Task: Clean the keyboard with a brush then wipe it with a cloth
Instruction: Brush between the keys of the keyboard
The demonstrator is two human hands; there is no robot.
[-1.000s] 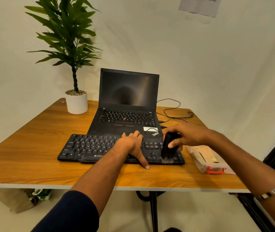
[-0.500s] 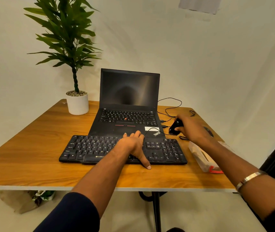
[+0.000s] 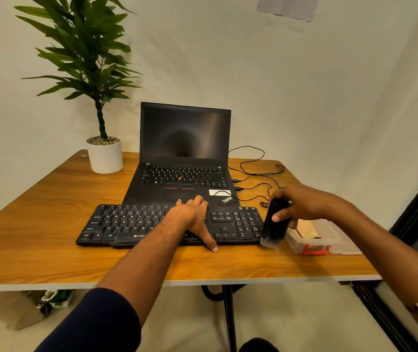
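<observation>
A wooden table (image 3: 50,219) carries a black keyboard (image 3: 131,224) near its front edge, an open laptop (image 3: 182,174) just behind it, a white potted plant (image 3: 105,156) at the back left, loose black cables (image 3: 258,171) at the back right, and a clear plastic box (image 3: 314,237) just right of the keyboard.

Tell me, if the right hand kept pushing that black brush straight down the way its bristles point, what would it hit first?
Probably the right end of the keyboard. The right hand holds the brush bristles down at that near corner, though depth is unclear and it might land on the table alongside.
</observation>
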